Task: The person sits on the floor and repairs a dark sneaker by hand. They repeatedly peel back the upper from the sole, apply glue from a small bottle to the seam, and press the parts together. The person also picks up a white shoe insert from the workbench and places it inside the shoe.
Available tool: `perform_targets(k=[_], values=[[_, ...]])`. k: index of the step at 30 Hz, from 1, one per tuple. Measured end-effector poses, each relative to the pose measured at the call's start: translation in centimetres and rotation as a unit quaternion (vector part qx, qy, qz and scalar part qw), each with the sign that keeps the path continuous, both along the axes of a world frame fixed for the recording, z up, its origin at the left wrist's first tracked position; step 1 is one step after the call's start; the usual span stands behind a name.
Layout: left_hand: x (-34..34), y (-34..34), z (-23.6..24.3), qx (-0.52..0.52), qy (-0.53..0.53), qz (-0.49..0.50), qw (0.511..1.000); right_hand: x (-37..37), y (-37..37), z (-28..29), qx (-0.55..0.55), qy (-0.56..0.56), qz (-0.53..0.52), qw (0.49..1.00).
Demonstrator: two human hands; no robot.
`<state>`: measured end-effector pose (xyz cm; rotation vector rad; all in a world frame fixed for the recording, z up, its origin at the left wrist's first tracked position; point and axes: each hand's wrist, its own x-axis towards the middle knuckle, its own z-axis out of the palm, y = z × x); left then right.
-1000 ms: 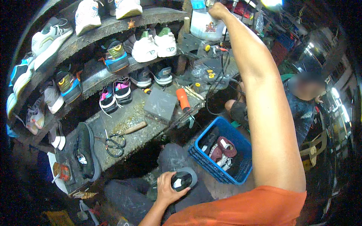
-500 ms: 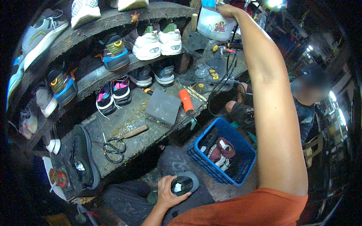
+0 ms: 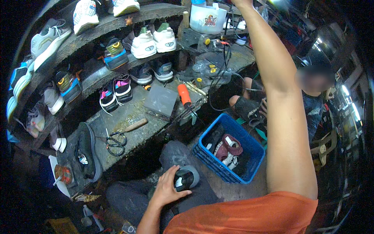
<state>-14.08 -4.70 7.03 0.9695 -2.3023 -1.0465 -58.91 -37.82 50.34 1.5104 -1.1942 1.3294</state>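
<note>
In the head view, the left hand (image 3: 169,190) has its fingers curled over the dark shoe (image 3: 191,177), thumb apart, on the lap (image 3: 202,195), which seems to steady it, while the right arm (image 3: 289,105) stretches so far that the right hand (image 3: 242,2) is cut by the upper edge and its grip cannot be told. Black-handled scissors (image 3: 116,145) lie on the tabletop (image 3: 132,113), probably for easy reach. The shoe's white patch (image 3: 178,182) shows no legible writing; the pale tub (image 3: 198,24) bears a printed emblem.
</note>
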Motion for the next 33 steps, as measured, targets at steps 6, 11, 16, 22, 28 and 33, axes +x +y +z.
perform_targets(k=[6,11,16,22,28,33], values=[[-0.6,-0.2,2.7,-0.024,-0.033,-0.014,0.999,5.8,14.2,-7.9,0.083,-0.105,0.119,0.984],[1.2,-2.0,7.5,0.14,0.062,0.143,0.978,12.6,26.1,-24.7,0.154,-0.3,0.333,0.881],[0.3,-1.2,5.4,0.071,-0.045,0.143,0.986,19.5,37.1,-41.7,0.23,-0.543,0.374,0.715],[-2.6,-0.3,-1.6,0.133,-0.027,0.186,0.973,22.7,42.2,-52.0,0.354,-0.558,0.312,0.682],[-2.1,-1.4,-3.9,0.182,0.024,0.224,0.957,19.2,41.5,-48.9,0.468,-0.299,0.26,0.79],[-3.3,-0.8,-2.9,0.154,-0.032,0.241,0.958,16.5,41.1,-44.4,0.531,-0.192,0.236,0.791]])
